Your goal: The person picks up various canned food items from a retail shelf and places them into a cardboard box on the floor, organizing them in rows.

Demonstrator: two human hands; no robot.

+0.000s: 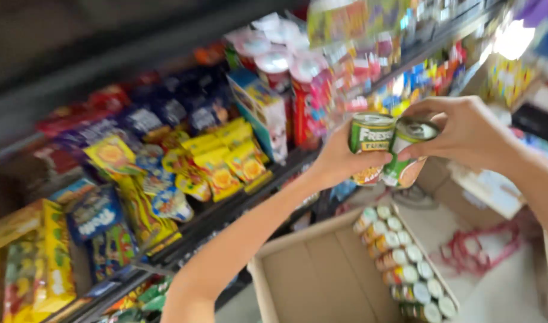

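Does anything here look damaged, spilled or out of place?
Nothing stands out. The left hand and right hand each hold an intact green can, and more cans lie in neat rows in the cardboard box.

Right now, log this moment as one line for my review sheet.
left hand: holds green can | right hand: holds second can | below: cardboard box with can row | beside: snack shelves

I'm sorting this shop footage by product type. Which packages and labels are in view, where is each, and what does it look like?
Two cans: held in left hand and right hand, round, green labels.
Row of cans: in the cardboard box, silver tops.
Yellow snack bags: middle shelf, flat.
Dark blue bags: shelf behind, blurred.
Blue carton: upright, mid-shelf.
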